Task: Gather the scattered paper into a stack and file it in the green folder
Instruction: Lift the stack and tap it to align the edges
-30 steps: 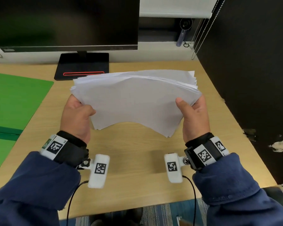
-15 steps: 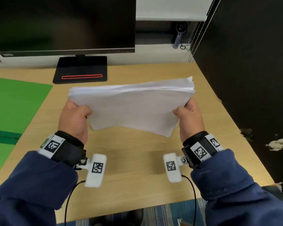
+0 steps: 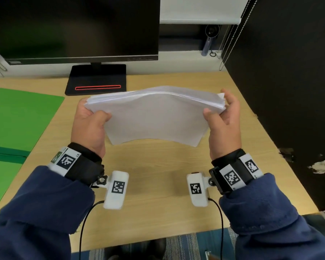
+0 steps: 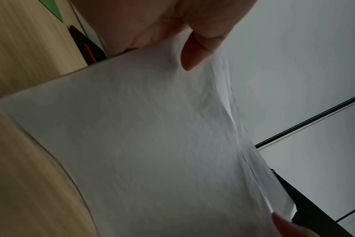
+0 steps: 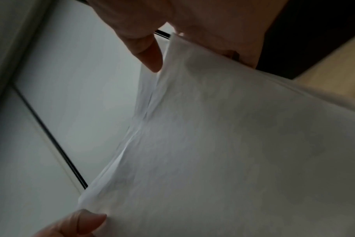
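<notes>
Head view has the full picture: worktop (image 3: 158, 166), monitor (image 3: 73, 27) at the back, green folder (image 3: 17, 119) lying open far left. Paper stack (image 3: 156, 119) is up off the wood, bowed. Left hand (image 3: 88, 126) and right hand (image 3: 223, 124) each grip an end. Wrist views show only thumbs on paper.

Paper stack (image 3: 156, 117) above desk (image 3: 158, 166), folder (image 3: 17, 117) at left.
</notes>
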Demonstrator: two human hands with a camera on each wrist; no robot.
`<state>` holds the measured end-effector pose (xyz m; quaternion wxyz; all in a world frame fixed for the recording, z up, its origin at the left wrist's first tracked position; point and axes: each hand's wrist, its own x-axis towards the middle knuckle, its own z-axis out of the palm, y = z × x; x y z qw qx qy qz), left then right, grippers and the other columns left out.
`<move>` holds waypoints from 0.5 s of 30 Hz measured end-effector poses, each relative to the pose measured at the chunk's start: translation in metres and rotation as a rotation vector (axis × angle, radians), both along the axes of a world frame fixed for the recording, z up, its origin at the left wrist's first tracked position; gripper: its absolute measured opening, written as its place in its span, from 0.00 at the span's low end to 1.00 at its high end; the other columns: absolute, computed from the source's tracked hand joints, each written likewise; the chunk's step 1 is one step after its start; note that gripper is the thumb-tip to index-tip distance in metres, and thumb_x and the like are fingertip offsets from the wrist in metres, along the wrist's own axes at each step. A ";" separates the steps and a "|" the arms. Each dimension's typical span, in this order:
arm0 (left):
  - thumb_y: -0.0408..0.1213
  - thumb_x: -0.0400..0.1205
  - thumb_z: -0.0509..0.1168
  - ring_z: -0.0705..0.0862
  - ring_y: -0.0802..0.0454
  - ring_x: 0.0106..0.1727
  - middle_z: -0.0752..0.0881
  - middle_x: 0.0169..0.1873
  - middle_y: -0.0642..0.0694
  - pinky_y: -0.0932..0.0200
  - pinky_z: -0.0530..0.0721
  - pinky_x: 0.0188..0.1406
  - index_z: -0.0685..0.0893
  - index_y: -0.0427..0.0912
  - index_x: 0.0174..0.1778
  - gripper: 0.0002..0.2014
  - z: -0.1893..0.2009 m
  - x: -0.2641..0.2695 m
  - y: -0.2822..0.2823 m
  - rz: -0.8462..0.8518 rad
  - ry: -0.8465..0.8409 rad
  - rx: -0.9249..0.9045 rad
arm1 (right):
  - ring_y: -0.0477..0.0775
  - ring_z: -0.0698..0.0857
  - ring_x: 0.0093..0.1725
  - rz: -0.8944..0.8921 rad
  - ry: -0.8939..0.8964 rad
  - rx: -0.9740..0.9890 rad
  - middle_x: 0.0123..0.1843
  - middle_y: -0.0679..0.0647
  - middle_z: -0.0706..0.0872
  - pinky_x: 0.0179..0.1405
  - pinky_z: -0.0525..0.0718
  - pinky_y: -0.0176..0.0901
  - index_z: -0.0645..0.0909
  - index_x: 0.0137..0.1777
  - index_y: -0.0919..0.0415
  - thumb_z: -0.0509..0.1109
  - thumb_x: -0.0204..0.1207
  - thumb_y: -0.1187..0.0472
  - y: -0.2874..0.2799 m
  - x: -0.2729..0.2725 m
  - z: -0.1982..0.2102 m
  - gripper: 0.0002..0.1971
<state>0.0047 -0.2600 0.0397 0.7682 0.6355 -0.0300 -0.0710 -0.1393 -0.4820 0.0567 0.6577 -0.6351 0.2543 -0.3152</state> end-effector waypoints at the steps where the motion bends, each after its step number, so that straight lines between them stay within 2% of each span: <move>1: 0.21 0.72 0.58 0.88 0.55 0.46 0.87 0.49 0.44 0.65 0.86 0.43 0.76 0.36 0.65 0.24 0.000 0.001 -0.001 0.006 -0.005 0.005 | 0.41 0.86 0.54 -0.022 0.008 -0.090 0.65 0.58 0.81 0.49 0.87 0.36 0.62 0.82 0.51 0.65 0.80 0.71 0.000 0.000 0.003 0.32; 3: 0.18 0.74 0.58 0.88 0.58 0.45 0.87 0.50 0.45 0.65 0.86 0.44 0.76 0.36 0.66 0.23 -0.001 0.001 -0.002 0.017 -0.010 0.022 | 0.38 0.84 0.54 -0.048 0.038 -0.321 0.65 0.57 0.79 0.52 0.86 0.33 0.56 0.86 0.45 0.63 0.79 0.71 0.001 0.001 0.009 0.38; 5: 0.20 0.74 0.60 0.88 0.56 0.48 0.87 0.54 0.42 0.65 0.87 0.45 0.75 0.32 0.70 0.26 0.000 0.001 -0.002 0.019 -0.012 0.030 | 0.38 0.81 0.58 -0.048 0.061 -0.541 0.66 0.52 0.77 0.57 0.84 0.33 0.51 0.88 0.44 0.61 0.79 0.73 0.000 0.002 0.010 0.41; 6: 0.22 0.73 0.61 0.88 0.55 0.50 0.88 0.56 0.40 0.64 0.87 0.46 0.75 0.31 0.71 0.27 0.000 0.002 -0.002 0.019 -0.011 0.030 | 0.37 0.79 0.59 -0.045 0.065 -0.637 0.66 0.51 0.75 0.59 0.81 0.28 0.52 0.88 0.46 0.60 0.80 0.74 -0.001 0.002 0.008 0.41; 8: 0.23 0.73 0.62 0.88 0.51 0.53 0.87 0.61 0.34 0.63 0.87 0.46 0.75 0.32 0.72 0.28 -0.001 0.004 -0.002 0.024 -0.011 0.032 | 0.29 0.74 0.58 -0.040 0.064 -0.776 0.66 0.52 0.72 0.58 0.72 0.17 0.58 0.86 0.50 0.59 0.80 0.77 -0.006 0.003 0.002 0.38; 11: 0.23 0.74 0.63 0.88 0.43 0.58 0.86 0.64 0.31 0.59 0.87 0.47 0.75 0.31 0.70 0.26 -0.002 0.007 -0.002 0.024 -0.026 0.045 | 0.22 0.70 0.60 -0.044 0.066 -0.814 0.66 0.56 0.75 0.61 0.71 0.18 0.70 0.81 0.52 0.60 0.82 0.75 -0.015 0.003 -0.007 0.30; 13: 0.24 0.73 0.64 0.88 0.40 0.60 0.85 0.64 0.29 0.57 0.87 0.48 0.75 0.30 0.70 0.26 -0.003 0.008 -0.001 0.024 -0.029 0.053 | 0.19 0.70 0.59 -0.070 0.088 -0.819 0.66 0.52 0.74 0.57 0.71 0.15 0.68 0.83 0.52 0.60 0.83 0.73 -0.017 0.003 -0.010 0.29; 15: 0.25 0.73 0.64 0.88 0.39 0.61 0.86 0.64 0.30 0.56 0.87 0.49 0.75 0.30 0.71 0.27 -0.002 0.008 -0.001 0.025 -0.032 0.063 | 0.20 0.71 0.55 -0.072 0.119 -0.889 0.66 0.52 0.74 0.51 0.70 0.13 0.64 0.84 0.49 0.60 0.83 0.72 -0.017 0.003 -0.012 0.32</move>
